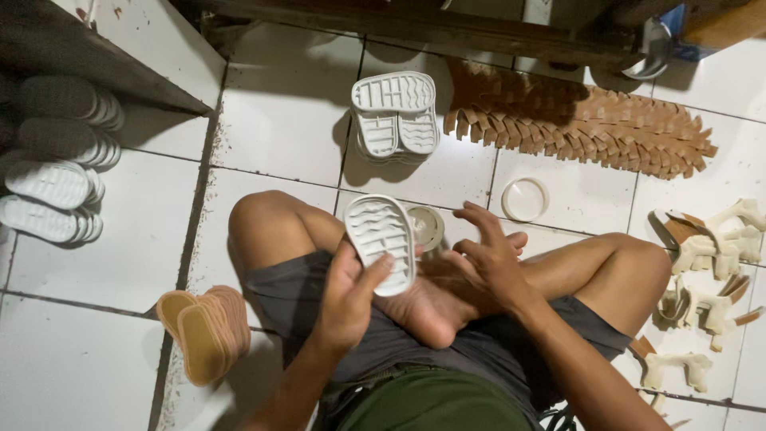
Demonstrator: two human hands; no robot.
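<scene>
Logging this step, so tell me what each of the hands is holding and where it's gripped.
The left hand grips a white ridged rubber shoe sole by its lower end. The right hand holds nothing, fingers spread.

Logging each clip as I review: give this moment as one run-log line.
left hand: holds white sole | right hand: open, empty, above foot | nearby: sole stack, tan insoles, tiled floor

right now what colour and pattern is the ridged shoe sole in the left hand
Off-white ridged shoe sole, wavy tread grooves; head view.
</scene>
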